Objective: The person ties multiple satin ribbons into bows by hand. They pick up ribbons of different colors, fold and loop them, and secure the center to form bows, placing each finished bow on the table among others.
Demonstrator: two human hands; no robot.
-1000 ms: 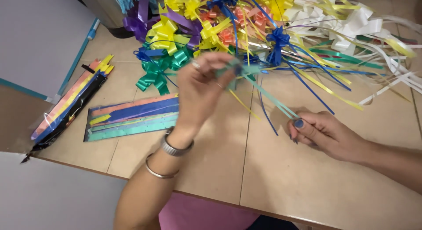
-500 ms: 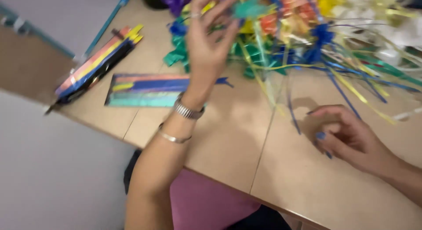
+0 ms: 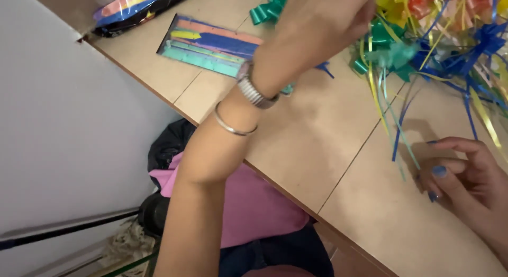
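My left hand (image 3: 312, 28) is raised over the far side of the wooden table (image 3: 317, 139), fingertips at the edge of a pile of coloured ribbon bows (image 3: 450, 17). A blurred teal bow (image 3: 394, 53) sits just beyond those fingertips, its long thin tails trailing down toward me. Whether the fingers still grip it cannot be made out. The wrist carries a metal watch (image 3: 254, 92) and a thin bangle (image 3: 233, 126). My right hand (image 3: 465, 176) rests on the table at the right, fingers loosely curled and apart, next to the tail ends.
A flat pack of coloured ribbon strips (image 3: 211, 44) lies at the table's far left, a plastic-wrapped bundle (image 3: 132, 4) beyond it. A green bow (image 3: 270, 7) sits near the top. Below the table edge are my pink top (image 3: 254, 203) and a black bag (image 3: 169, 144).
The view has swung down and left. My left hand has carried the teal bow toward the pile; my right hand has stayed on the table with its fingers looser.
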